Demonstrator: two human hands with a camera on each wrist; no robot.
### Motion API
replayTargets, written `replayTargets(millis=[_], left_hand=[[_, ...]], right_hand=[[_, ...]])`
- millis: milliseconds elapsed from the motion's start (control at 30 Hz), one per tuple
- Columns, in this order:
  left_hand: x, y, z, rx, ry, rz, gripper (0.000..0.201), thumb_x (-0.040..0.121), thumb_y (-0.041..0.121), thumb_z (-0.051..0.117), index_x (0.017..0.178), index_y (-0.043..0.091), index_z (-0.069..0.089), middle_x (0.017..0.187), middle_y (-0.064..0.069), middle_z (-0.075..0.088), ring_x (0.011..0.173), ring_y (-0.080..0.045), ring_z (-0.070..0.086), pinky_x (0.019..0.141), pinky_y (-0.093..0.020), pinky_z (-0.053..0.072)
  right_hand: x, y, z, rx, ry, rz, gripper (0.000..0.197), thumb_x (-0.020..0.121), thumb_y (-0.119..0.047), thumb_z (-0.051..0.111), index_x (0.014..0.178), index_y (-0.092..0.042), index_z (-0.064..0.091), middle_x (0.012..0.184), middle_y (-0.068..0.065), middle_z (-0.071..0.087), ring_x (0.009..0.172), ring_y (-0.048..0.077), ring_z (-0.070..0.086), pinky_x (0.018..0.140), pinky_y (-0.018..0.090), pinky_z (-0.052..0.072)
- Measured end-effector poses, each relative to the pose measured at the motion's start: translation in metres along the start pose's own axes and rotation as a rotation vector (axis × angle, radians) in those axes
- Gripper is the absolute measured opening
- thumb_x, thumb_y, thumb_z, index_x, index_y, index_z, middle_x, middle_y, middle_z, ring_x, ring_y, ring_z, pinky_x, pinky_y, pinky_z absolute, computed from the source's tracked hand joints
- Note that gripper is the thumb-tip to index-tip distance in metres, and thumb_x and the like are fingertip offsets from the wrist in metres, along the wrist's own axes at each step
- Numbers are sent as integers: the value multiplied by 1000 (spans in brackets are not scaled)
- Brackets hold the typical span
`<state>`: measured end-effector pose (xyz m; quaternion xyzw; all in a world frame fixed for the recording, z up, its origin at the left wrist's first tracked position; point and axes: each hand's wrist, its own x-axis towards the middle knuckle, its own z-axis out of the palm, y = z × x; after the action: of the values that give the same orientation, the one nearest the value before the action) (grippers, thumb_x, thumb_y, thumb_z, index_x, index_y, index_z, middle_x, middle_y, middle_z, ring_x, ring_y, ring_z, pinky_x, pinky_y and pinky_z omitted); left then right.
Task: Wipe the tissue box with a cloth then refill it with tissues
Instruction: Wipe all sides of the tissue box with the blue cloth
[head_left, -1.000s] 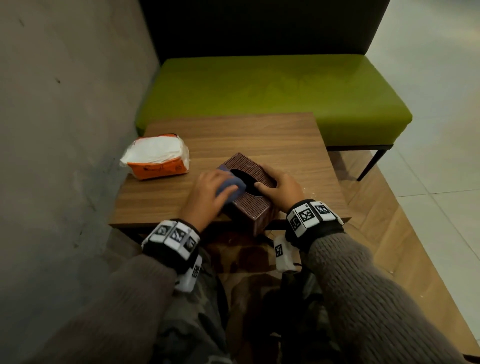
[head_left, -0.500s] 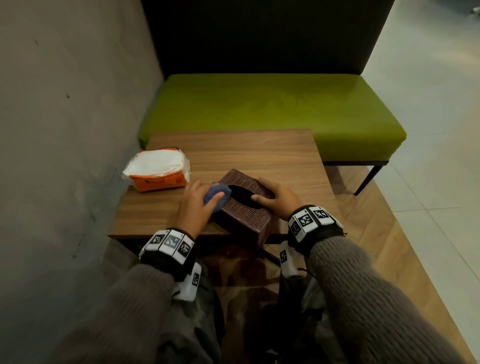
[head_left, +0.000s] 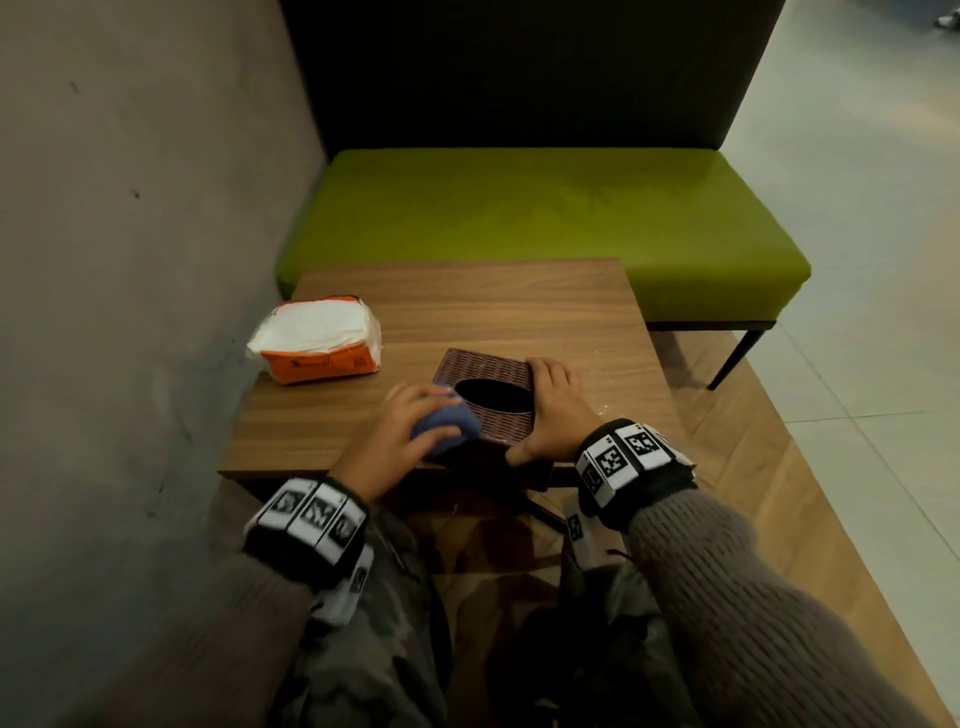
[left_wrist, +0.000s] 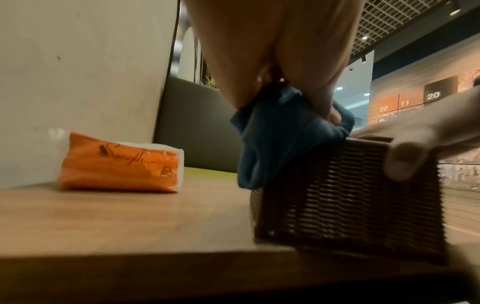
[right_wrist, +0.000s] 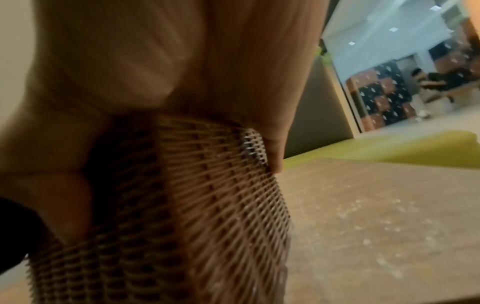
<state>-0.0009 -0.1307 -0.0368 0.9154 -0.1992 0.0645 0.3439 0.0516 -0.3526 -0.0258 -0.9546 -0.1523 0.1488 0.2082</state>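
Centre frame, left hand fingers clutch the blue cloth against the tissue box; right hand fingers grasp the box's right side.

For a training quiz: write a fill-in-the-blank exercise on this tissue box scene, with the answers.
1. The left hand presses a ___ cloth on the woven tissue box.
2. The right hand grips the ___.
3. The orange tissue pack lies on the ___.
4. The box's oval opening looks ___.

Answers: blue; tissue box; table; empty

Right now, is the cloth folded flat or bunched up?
Bunched up: the blue cloth hangs crumpled from the left hand against the tissue box.
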Motion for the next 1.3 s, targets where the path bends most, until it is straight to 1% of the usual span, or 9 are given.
replayTargets(millis=[200, 400, 467, 700, 767, 900, 1033, 1200, 1300], left_hand=[[56, 4, 10, 67, 165, -266, 23, 88, 18, 61, 107, 7, 67, 105, -15, 62, 103, -32, 53, 87, -30, 33], [7, 11, 15, 93, 56, -56, 48, 81, 46, 55, 116, 14, 63, 118, -3, 58, 113, -17, 48, 97, -19, 29], [-4, 4, 11, 63, 23, -39, 52, 80, 51, 54, 122, 21, 60, 124, 3, 55, 118, -14, 45, 102, -21, 29], [11, 10, 12, -38, 162, -168, 34, 78, 31, 63, 108, 15, 68, 109, -1, 60, 107, -18, 53, 91, -25, 35], [11, 9, 8, -45, 143, -170, 31, 79, 28, 65, 107, 15, 68, 109, -1, 60, 106, -18, 53, 90, -25, 35], [8, 9, 10, -25, 174, -184, 30, 79, 26, 65, 108, 16, 67, 110, -3, 60, 108, -20, 52, 92, -26, 36], [10, 19, 20, 125, 318, -391, 32, 84, 19, 66, 113, 9, 63, 115, -11, 57, 114, -30, 47, 94, -33, 35], [-5, 62, 45, 99, 146, -180, 33, 83, 24, 66, 113, 11, 64, 114, -4, 58, 112, -21, 45, 92, -16, 25], [-5, 65, 47, 73, 200, -226, 34, 82, 22, 68, 114, 11, 64, 118, -3, 58, 115, -21, 44, 93, -14, 23]], right_hand=[[-1, 2, -1, 36, 7, -8, 125, 58, -39, 86, 150, -6, 8, 152, 11, 15, 142, 29, 10, 117, 41, 20], [-1, 4, 0, 25, 73, 7, 123, 54, -46, 86, 148, -11, 15, 149, 7, 24, 138, 26, 18, 115, 41, 26], [-3, 4, 4, 57, 97, -8, 123, 54, -45, 86, 148, -8, 15, 149, 9, 23, 137, 27, 17, 114, 38, 24], [-29, 15, 18, 257, 106, 18, 144, 57, -43, 88, 149, -6, -16, 155, 14, 0, 144, 29, 2, 119, 40, 15], [-32, 19, 25, 345, 125, 47, 148, 54, -42, 90, 148, -6, -18, 154, 14, 4, 144, 28, 8, 117, 34, 17], [-36, 18, 32, 391, 243, 87, 144, 45, -47, 91, 150, -6, 1, 147, 12, 23, 138, 25, 26, 115, 37, 28], [-48, -9, 47, 266, 413, 231, 133, 48, -52, 85, 148, -5, 10, 145, 12, 30, 135, 27, 31, 113, 43, 28], [-38, -32, 59, 244, 485, 392, 109, 69, -36, 72, 149, 1, 7, 150, 20, 23, 140, 34, 24, 114, 44, 23], [-45, -28, 62, 247, 496, 328, 111, 65, -42, 75, 147, 1, 14, 144, 18, 31, 135, 32, 31, 111, 45, 28]])
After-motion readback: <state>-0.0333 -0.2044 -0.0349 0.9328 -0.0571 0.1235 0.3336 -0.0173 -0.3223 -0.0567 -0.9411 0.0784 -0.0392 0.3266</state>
